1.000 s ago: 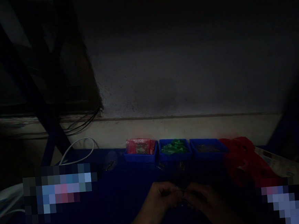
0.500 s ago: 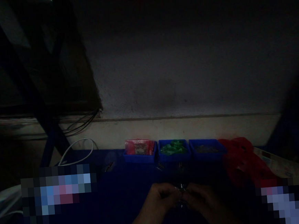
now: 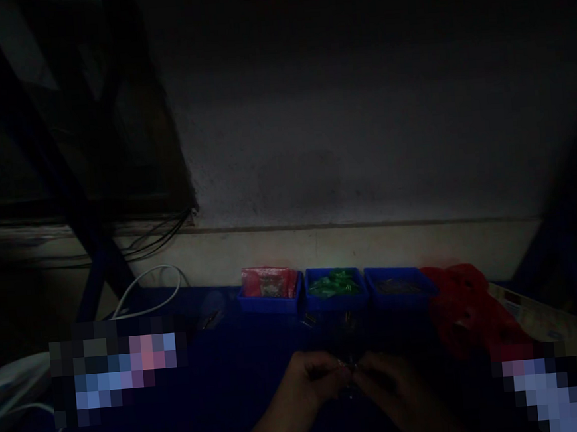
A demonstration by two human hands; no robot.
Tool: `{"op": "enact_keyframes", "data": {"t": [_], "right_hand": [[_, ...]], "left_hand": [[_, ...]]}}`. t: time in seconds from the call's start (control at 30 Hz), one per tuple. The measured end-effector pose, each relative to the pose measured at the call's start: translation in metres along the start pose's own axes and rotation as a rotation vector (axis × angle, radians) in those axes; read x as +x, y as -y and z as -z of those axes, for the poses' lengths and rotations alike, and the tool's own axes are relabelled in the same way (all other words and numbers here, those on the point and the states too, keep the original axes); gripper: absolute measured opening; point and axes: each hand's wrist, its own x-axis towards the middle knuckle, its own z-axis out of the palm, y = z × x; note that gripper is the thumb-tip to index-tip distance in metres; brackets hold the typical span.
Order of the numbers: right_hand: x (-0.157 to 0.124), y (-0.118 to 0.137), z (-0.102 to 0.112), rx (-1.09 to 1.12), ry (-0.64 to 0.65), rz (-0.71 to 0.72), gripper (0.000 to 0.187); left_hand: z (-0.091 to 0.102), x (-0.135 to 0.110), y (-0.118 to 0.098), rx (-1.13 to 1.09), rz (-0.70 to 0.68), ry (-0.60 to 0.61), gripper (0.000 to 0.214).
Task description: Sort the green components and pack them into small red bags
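My left hand (image 3: pixel 315 379) and my right hand (image 3: pixel 389 382) meet over the blue tabletop, with fingertips pinched close together. Between them is a small, shiny, clear piece of plastic (image 3: pixel 351 392), perhaps a little bag. Most of it is hidden by the fingers, and the dim light blurs its shape. Just beyond the hands, small clear packets with metal-looking pieces, one packet (image 3: pixel 347 319) and another packet (image 3: pixel 309 319), lie on the table.
Along the wall stand three blue trays: a left tray (image 3: pixel 270 304) with red packets, a middle tray (image 3: pixel 336 301) with green packets, and a right tray (image 3: pixel 402 293) with thin small pieces. A red plastic bag (image 3: pixel 468 308) lies at right, a white cable (image 3: pixel 148 273) at left.
Both hands stay in nearly the same place, still pinching the clear plastic. Its glint between the fingertips has dimmed and the fingers have shifted slightly.
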Motion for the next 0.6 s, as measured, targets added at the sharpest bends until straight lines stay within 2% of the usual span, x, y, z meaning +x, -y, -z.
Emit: {"op": "enact_keyframes", "data": {"t": [0.1,0.23,0.33,0.43,0.5,0.6], "right_hand": [[-0.008,-0.001,0.001,-0.07,-0.053,0.132,0.019],[-0.024,-0.009,0.005,-0.146,-0.193,0.348,0.015],[-0.029,-0.019,0.007,-0.254,-0.19,0.523,0.022],[-0.028,-0.022,0.003,-0.326,-0.199,0.63,0.024],[-0.025,-0.02,-0.002,-0.296,-0.255,0.664,0.024],[-0.021,-0.014,-0.006,-0.231,-0.299,0.714,0.029]], "left_hand": [[0.002,-0.002,0.0,-0.043,0.007,0.083,0.022],[-0.002,-0.01,-0.006,-0.097,0.035,0.229,0.014],[-0.004,-0.016,-0.011,-0.07,0.012,0.285,0.009],[0.0,-0.016,-0.012,-0.104,0.041,0.338,0.009],[0.006,-0.015,-0.01,-0.133,0.123,0.413,0.015],[0.018,-0.012,-0.005,-0.16,0.242,0.572,0.038]]}}
